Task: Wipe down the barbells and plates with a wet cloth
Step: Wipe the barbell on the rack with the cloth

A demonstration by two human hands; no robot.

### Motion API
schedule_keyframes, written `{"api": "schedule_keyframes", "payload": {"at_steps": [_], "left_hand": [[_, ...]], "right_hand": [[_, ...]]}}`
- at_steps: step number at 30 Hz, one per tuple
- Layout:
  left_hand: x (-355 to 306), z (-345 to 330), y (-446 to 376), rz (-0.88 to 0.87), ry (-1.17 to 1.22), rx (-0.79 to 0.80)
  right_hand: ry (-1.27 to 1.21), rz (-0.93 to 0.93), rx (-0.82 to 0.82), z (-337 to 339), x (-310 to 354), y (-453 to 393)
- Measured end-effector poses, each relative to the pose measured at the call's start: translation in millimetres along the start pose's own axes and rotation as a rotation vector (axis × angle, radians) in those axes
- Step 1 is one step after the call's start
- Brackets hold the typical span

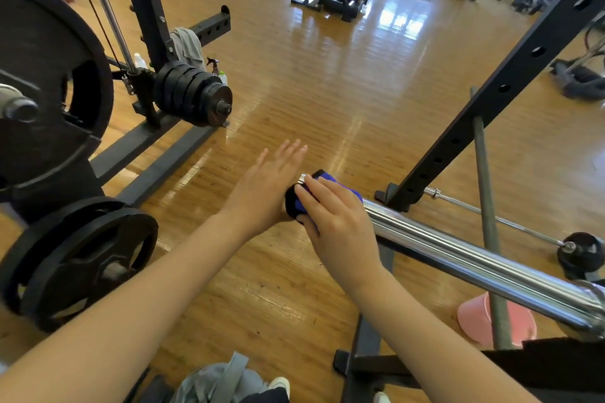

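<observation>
A chrome barbell sleeve [458,249] runs from the lower right toward the middle of the view. A blue and black cloth [322,183] is wrapped over its free end. My right hand [334,219] grips the cloth around the sleeve's end. My left hand [265,186] is flat with straight fingers, its palm side against the cloth and the bar's tip. Black plates hang on the left: a large one [42,82] on a bar end, a lower pair [75,258], and a stack of small plates [193,91].
A black rack upright [510,75] leans across the right. A thin bar with a small weight [579,252] lies on the wooden floor behind it. A pink bucket [474,321] stands under the sleeve. Spray bottles [216,70] and a grey towel [188,46] are by the left rack.
</observation>
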State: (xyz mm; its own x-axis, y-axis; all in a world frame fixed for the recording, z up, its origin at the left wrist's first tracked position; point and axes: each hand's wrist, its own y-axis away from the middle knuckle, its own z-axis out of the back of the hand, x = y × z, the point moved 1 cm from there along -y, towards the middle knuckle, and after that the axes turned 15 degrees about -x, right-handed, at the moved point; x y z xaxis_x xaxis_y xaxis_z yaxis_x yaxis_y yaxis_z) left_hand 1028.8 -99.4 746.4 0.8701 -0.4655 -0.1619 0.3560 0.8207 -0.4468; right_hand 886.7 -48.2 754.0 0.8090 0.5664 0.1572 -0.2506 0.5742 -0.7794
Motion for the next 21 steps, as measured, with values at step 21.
{"api": "schedule_keyframes", "payload": {"at_steps": [21], "left_hand": [[4,10,28,0.178,0.045,-0.001]], "right_hand": [[0.050,0.023,-0.058,32,-16,18]]}}
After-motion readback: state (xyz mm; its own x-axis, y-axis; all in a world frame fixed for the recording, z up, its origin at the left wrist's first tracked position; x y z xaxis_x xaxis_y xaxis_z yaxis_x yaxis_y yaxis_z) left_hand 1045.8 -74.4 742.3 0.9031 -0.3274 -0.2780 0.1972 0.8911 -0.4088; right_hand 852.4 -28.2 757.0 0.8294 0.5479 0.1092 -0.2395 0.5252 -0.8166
